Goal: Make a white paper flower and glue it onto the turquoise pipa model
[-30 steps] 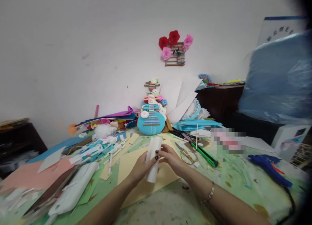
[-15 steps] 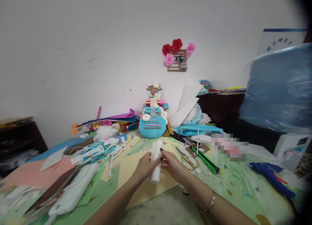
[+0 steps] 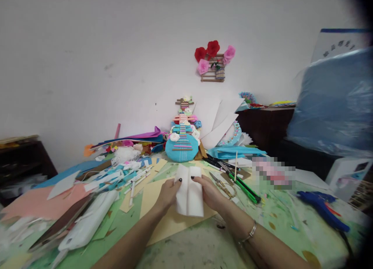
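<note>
A white sheet of soft-looking paper, partly unrolled with a crease or seam down its middle, is held up in front of me. My left hand grips its left edge, thumb on the near face. At its right edge my right hand pinches it the same way, a silver bracelet on that wrist. Beneath the paper lies a cream sheet of card. Behind it stands a blue handmade lute-shaped craft with strings and paper flowers.
Gold-handled scissors and a green cutter knife lie right of my hands. Farther right is a blue glue gun. At left are paper scraps, a white power strip and a pink sheet.
The white paper was a narrow roll between my hands. Now it is spread wider and flatter, and my hands have moved apart. The view has shifted slightly.
</note>
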`<state>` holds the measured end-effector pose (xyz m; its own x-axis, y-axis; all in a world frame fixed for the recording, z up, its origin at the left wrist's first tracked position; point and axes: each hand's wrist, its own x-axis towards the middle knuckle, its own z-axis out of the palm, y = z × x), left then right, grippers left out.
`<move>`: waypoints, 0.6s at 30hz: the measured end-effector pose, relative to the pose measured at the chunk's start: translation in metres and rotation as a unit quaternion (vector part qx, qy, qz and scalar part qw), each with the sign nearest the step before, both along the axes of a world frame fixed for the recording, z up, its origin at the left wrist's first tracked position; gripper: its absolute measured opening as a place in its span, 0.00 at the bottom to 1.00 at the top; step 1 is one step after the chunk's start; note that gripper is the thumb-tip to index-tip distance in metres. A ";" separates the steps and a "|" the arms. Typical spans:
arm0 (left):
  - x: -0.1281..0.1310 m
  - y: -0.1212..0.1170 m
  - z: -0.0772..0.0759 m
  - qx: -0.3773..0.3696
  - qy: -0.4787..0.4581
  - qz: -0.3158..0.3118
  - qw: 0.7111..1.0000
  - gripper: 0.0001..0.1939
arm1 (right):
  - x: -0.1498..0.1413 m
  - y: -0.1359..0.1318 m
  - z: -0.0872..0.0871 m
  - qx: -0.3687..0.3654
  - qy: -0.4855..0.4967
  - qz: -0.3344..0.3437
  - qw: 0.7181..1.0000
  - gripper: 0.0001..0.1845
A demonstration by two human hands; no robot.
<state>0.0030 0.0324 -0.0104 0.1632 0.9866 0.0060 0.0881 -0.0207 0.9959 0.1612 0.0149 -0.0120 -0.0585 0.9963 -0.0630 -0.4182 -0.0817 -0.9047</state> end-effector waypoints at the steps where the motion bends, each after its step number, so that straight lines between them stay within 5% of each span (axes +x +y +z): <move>1: -0.002 0.001 0.000 -0.001 -0.002 0.011 1.000 0.16 | 0.001 0.000 0.000 -0.005 -0.002 -0.002 1.000 0.18; 10: -0.029 0.011 0.019 -0.113 -0.013 0.026 0.993 0.12 | 0.013 0.009 -0.002 -0.044 -0.033 0.002 0.998 0.19; 18: -0.069 0.019 0.033 -0.141 0.161 0.013 0.977 0.11 | 0.026 0.017 -0.007 -0.042 -0.110 -0.024 0.993 0.34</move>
<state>-0.0661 0.0511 0.0229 0.0864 0.9452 -0.3150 0.3953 0.2577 0.8817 0.1875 0.0316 -0.0194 0.0128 0.9883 -0.1520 -0.2156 -0.1457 -0.9655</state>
